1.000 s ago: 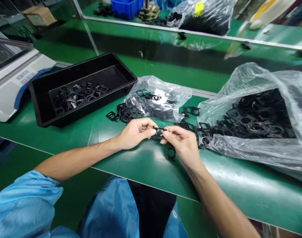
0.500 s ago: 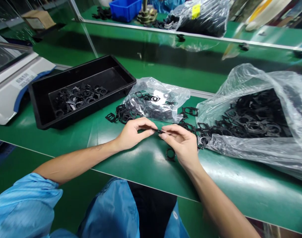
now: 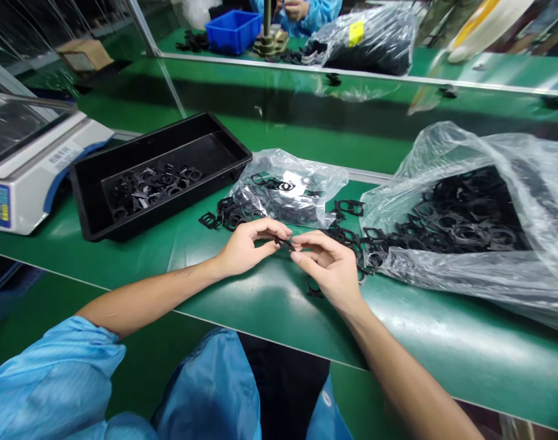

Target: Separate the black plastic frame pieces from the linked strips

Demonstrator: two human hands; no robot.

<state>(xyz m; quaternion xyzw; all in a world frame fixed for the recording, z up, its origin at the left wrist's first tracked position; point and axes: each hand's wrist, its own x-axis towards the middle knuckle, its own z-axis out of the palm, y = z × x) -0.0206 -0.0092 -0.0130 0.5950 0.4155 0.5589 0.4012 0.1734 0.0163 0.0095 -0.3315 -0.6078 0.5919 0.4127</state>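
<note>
1. From where I stand, the part (image 3: 285, 245) looks light, stiff and thin, perhaps brittle; its outer edges seem the safest hold
2. It's just above the tabletop (image 3: 251, 299), left hand (image 3: 246, 249) and right hand (image 3: 334, 264) each pinching an end in a fingertip grip
3. Tray (image 3: 209, 150): loose black pieces (image 3: 157, 185)
4. Small bag (image 3: 327, 174): similar pieces
5. Big bag (image 3: 453, 269): a heap (image 3: 471, 229), some at its mouth
</note>
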